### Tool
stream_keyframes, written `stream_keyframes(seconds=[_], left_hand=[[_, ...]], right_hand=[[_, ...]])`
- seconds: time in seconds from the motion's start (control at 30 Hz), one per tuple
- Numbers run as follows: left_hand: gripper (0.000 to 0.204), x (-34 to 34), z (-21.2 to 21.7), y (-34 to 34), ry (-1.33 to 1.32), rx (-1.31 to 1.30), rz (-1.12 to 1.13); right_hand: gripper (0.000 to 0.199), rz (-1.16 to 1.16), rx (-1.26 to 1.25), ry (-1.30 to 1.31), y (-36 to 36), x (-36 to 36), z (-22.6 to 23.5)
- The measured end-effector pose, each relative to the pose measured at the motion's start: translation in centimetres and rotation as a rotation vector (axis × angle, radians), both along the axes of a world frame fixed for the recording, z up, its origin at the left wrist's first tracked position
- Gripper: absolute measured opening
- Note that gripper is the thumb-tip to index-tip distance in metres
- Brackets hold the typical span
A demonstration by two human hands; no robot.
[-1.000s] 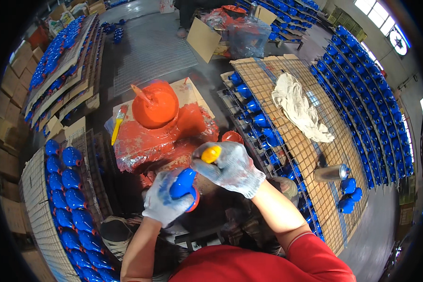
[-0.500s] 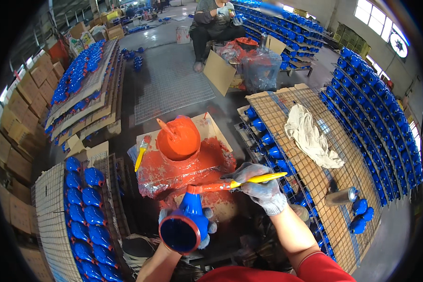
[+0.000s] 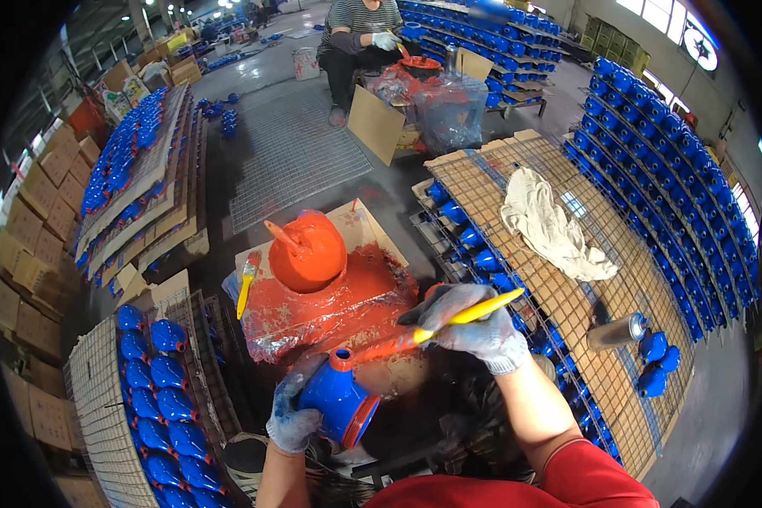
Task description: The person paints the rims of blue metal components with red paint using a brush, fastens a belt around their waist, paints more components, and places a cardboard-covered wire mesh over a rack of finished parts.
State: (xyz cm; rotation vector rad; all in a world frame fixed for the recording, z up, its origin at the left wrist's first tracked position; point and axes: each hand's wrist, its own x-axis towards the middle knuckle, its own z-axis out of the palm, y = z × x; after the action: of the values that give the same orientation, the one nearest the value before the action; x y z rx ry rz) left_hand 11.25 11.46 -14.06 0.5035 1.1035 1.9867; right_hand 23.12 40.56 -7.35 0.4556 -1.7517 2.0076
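My left hand (image 3: 296, 408), in a stained grey glove, is closed on a shiny blue funnel-shaped casting (image 3: 337, 396). Its narrow neck points up with a red rim, and its wide red-edged mouth is turned down to the right. My right hand (image 3: 472, 326), gloved too, grips a yellow-handled paintbrush (image 3: 423, 335). The brush's red-coated end reaches left to the casting's neck; whether it touches the rim, I cannot tell. Beyond my hands stands a bucket of red paint (image 3: 309, 252) with a brush handle (image 3: 281, 233) leaning in it. A second yellow-handled brush (image 3: 246, 285) lies to the bucket's left.
Racks of blue castings stand on the left (image 3: 165, 398) and far right (image 3: 665, 186). A mesh-topped board (image 3: 550, 279) at right bears a crumpled cloth (image 3: 550, 224), a metal can (image 3: 615, 332) and blue castings (image 3: 654, 364). Ahead sits another person (image 3: 364, 34) by a paint pot.
The casting has turned in my left hand, its wide mouth swinging from facing me to the lower right. My left hand now grips its left side. The other person's hand has lowered to the pot.
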Motion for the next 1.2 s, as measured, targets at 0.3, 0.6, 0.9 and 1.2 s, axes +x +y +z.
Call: stream_keyframes(seconds=[0.3,0.6,0.9,1.2], left_hand=[[0.073,0.1,2.5,1.7,0.533,-0.398,0.099],[0.069,-2.5,1.8,-0.5,-0.24,0.131,0.252],[0.075,-14.0,3.7,-6.5,-0.051,-0.089,0.342],[0.102,-32.9,-0.2,-9.6,0.736,-1.36,0.775]], right_hand=[[0.027,-0.152,0.192,-0.205,-2.3,-0.3,0.6],[0.018,-0.263,-0.238,-0.262,-2.4,-1.5,-2.4],[0.024,-0.344,-0.181,-0.368,-1.6,-2.2,-3.6],[0.026,-0.461,-0.298,-0.405,-2.0,-4.5,-4.2]])
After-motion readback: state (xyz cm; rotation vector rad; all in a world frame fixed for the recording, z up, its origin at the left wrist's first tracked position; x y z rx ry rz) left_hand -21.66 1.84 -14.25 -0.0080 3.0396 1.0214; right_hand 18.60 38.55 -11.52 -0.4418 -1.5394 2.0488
